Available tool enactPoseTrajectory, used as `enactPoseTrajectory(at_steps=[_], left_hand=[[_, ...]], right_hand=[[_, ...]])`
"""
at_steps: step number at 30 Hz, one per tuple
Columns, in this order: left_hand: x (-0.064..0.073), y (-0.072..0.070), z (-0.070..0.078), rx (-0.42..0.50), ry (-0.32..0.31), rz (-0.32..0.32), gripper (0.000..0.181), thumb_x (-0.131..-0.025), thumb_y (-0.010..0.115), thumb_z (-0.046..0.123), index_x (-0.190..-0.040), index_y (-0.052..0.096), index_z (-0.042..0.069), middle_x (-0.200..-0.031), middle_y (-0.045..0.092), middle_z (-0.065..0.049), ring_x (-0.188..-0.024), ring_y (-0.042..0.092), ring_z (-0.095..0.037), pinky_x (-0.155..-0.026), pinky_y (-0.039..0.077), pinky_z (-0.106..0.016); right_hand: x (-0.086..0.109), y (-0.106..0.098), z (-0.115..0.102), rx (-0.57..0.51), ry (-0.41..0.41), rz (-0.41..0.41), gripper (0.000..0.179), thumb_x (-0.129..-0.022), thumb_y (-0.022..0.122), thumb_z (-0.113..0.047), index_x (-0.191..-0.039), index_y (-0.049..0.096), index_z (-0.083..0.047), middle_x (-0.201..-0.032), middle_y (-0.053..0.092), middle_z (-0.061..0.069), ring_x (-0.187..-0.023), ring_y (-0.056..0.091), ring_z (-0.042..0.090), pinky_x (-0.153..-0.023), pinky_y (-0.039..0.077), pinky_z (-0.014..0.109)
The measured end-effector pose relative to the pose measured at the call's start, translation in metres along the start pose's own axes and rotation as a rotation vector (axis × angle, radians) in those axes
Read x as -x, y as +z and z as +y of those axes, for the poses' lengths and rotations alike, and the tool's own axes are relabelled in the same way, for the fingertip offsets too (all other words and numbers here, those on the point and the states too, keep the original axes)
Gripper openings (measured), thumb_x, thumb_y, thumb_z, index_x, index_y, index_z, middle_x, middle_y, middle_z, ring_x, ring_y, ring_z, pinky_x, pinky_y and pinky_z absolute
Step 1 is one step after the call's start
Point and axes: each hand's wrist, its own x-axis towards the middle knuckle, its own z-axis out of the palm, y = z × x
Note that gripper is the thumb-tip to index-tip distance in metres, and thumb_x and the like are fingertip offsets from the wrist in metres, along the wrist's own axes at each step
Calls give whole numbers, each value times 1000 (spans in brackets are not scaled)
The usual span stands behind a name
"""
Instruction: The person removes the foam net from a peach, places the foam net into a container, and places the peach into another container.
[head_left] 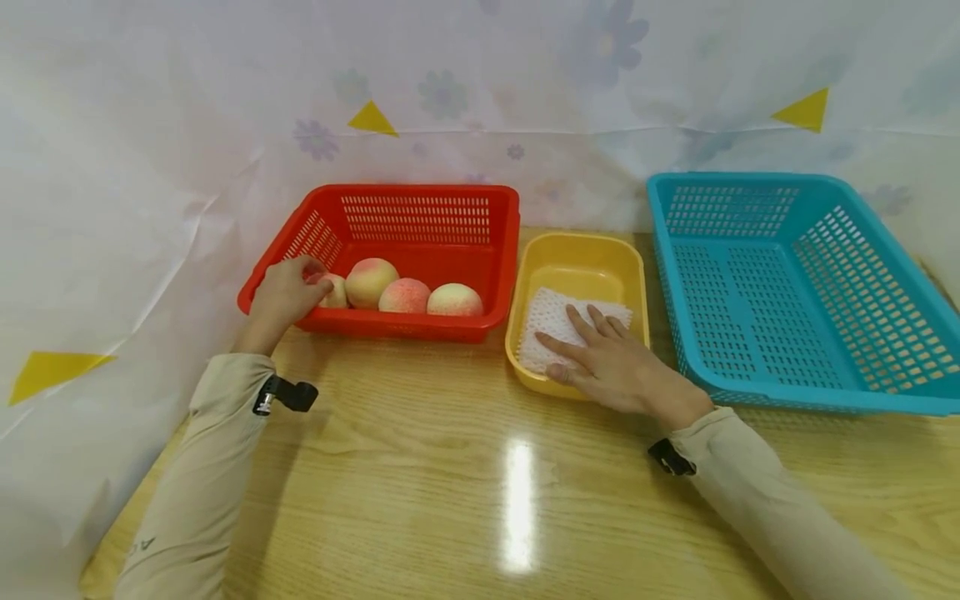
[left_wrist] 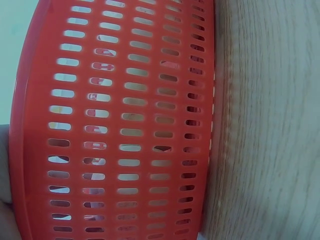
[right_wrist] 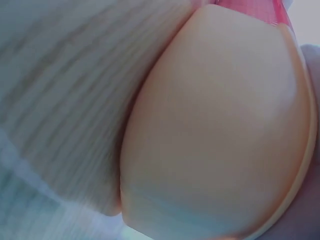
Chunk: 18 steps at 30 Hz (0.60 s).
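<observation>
My left hand (head_left: 283,296) reaches over the near left rim of the red basket (head_left: 427,327). Its thumb and fingers curl round a pale peach (head_left: 337,293), partly hidden by them. Beside that one lie a yellow-pink peach (head_left: 371,282), a redder peach (head_left: 405,296) and a pale peach (head_left: 455,300), in a row along the basket's near wall. With fingers spread, my right hand (head_left: 607,358) rests on white foam netting (head_left: 551,321) inside the yellow tub (head_left: 581,242). In the right wrist view the tub's outer wall (right_wrist: 210,120) fills the middle.
To the right stands a large blue basket (head_left: 738,312), its slotted floor showing. All the containers sit on a wooden table (head_left: 420,467). Behind them hangs a pale flowered sheet (head_left: 465,92) with yellow triangles. The left wrist view is mostly the red basket's slotted wall (left_wrist: 112,150).
</observation>
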Motion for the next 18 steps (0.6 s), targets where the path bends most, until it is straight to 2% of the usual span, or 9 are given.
enactPoseTrajectory(at_steps=[7,13,18], left_hand=[[-1,1,-1,-1,18,43,41,-91,53,25,-122,57,-2,-114,59,-25,-92,52,-38,-80,47,-53],[3,0,-1,5,9,57,40,-92,52,25,-121,59,-1,-110,61,-24,-86,51,-36,-73,47,-49],[2,2,-1,8,26,80,39,-92,53,26,-119,60,-1,-108,62,-23,-84,51,-35,-69,47,-46]], right_hand=[[1,2,0,46,29,92,61,-100,25,-58,-150,37,-23,-157,18,21,-144,10,43,-112,0,62],[2,1,3,50,-36,74,61,-100,28,-59,-150,37,-25,-157,22,15,-143,17,40,-111,5,64],[4,-1,5,54,-50,71,61,-100,30,-58,-150,37,-23,-157,24,15,-143,18,39,-111,6,63]])
